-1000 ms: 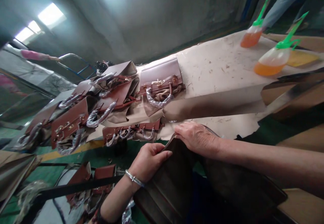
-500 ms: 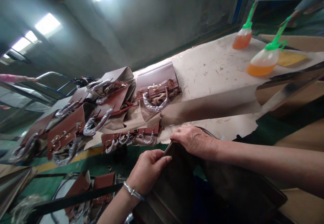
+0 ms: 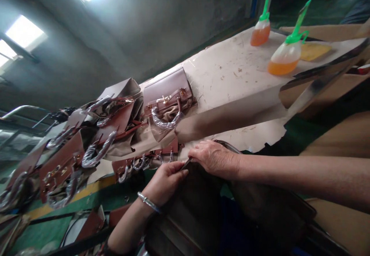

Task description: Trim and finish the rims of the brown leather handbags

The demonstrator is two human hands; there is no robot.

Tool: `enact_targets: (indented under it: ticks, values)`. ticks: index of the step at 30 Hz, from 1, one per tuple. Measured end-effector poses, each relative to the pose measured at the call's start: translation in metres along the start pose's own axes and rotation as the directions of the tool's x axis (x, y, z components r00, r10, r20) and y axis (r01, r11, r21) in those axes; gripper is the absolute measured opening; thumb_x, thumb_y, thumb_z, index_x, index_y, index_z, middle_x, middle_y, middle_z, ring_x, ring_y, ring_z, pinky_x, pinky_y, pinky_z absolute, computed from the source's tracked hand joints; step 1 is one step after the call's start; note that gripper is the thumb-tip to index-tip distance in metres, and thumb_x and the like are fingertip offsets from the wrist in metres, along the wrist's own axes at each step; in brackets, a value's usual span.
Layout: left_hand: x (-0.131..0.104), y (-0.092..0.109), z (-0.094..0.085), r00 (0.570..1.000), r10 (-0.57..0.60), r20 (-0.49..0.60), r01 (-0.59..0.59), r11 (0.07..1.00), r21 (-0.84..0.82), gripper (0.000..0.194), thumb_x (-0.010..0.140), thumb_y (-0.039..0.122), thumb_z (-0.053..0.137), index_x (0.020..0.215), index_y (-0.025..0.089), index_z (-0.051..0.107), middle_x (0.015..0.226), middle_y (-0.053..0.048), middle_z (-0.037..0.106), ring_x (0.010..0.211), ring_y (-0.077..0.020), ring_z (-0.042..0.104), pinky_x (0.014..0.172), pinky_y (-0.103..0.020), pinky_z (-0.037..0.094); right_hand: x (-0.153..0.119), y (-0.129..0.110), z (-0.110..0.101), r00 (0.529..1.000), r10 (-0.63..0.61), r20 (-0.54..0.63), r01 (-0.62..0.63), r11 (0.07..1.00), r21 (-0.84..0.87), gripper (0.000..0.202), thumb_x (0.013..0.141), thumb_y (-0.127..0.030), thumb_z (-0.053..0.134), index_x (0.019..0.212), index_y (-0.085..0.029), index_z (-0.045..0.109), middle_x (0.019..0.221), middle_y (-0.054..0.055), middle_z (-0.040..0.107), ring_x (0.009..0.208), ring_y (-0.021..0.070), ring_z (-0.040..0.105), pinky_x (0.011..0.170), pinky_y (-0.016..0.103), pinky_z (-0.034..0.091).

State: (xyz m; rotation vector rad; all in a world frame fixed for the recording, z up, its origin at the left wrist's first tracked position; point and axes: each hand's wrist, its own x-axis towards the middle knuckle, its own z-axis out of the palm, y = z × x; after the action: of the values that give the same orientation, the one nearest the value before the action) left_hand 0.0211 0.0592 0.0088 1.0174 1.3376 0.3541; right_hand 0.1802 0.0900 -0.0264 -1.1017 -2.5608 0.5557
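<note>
A dark brown leather bag piece (image 3: 185,209) with thin edging lies across my lap, much of it in shadow. At its upper edge my left hand (image 3: 165,181), with a silver bangle at the wrist, pinches the edging between thumb and fingers. Just beyond it my right hand (image 3: 215,158) grips the same edge, fingers pressed together. A short stretch of the edge shows between the two hands. Beyond them on the bench lies a brown handbag (image 3: 169,86) with a plastic-wrapped handle. Whether the piece on my lap is a whole bag I cannot tell.
Several reddish-brown handbags (image 3: 65,155) crowd the left of the paper-covered bench (image 3: 225,71). Two green-spouted bottles of orange liquid (image 3: 285,61) stand at its far right beside a yellow sheet (image 3: 315,51). More brown pieces (image 3: 89,225) sit low left; cardboard (image 3: 338,144) is at right.
The view has swung right, so the bench and bottles appear further left. Both hands keep their hold on the edge and sit slightly closer together. The co-worker's arm at far left is out of view.
</note>
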Motion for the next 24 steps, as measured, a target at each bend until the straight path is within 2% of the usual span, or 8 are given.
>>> enact_targets:
  ticks: [5, 8, 17, 24]
  values:
    - [-0.002, 0.001, -0.001, 0.998, -0.065, -0.012, 0.064, 0.995, -0.071, 0.041, 0.052, 0.037, 0.071, 0.083, 0.011, 0.064, 0.068, -0.003, 0.064, 0.067, -0.0159, 0.056, 0.066, -0.025, 0.042, -0.003, 0.0, 0.001, 1.0, -0.023, -0.019, 0.023, 1.0, 0.004, 0.015, 0.083, -0.024, 0.041, 0.084, -0.018, 0.055, 0.077, 0.005, 0.06, 0.073, 0.0176, 0.054, 0.064, 0.026, 0.037]
    - [-0.002, 0.002, 0.001, 0.997, -0.076, -0.026, 0.074, 0.995, -0.061, 0.043, 0.05, 0.036, 0.071, 0.084, 0.011, 0.064, 0.069, -0.003, 0.064, 0.069, -0.0168, 0.057, 0.067, -0.025, 0.042, -0.004, 0.001, 0.002, 0.999, -0.024, -0.031, 0.024, 1.0, 0.011, 0.015, 0.083, -0.023, 0.041, 0.087, -0.018, 0.055, 0.079, 0.005, 0.06, 0.074, 0.0172, 0.054, 0.065, 0.026, 0.036]
    - [-0.004, 0.008, 0.006, 0.996, -0.085, -0.025, 0.085, 0.996, -0.012, 0.04, 0.053, 0.036, 0.068, 0.084, 0.011, 0.064, 0.068, -0.002, 0.064, 0.067, -0.0156, 0.055, 0.065, -0.026, 0.042, -0.001, 0.006, 0.004, 0.999, -0.015, -0.035, 0.015, 1.0, 0.02, 0.017, 0.083, -0.025, 0.04, 0.08, -0.019, 0.056, 0.074, 0.003, 0.058, 0.069, 0.0146, 0.052, 0.061, 0.025, 0.033]
    - [0.001, 0.011, -0.001, 0.987, -0.156, 0.043, 0.157, 0.988, -0.004, 0.043, 0.053, 0.034, 0.07, 0.088, 0.01, 0.062, 0.068, -0.003, 0.063, 0.067, -0.0164, 0.056, 0.065, -0.027, 0.042, 0.0, 0.002, -0.002, 0.999, 0.037, -0.004, -0.036, 0.998, 0.052, 0.016, 0.083, -0.024, 0.041, 0.081, -0.019, 0.057, 0.075, 0.003, 0.059, 0.069, 0.0143, 0.053, 0.059, 0.023, 0.032]
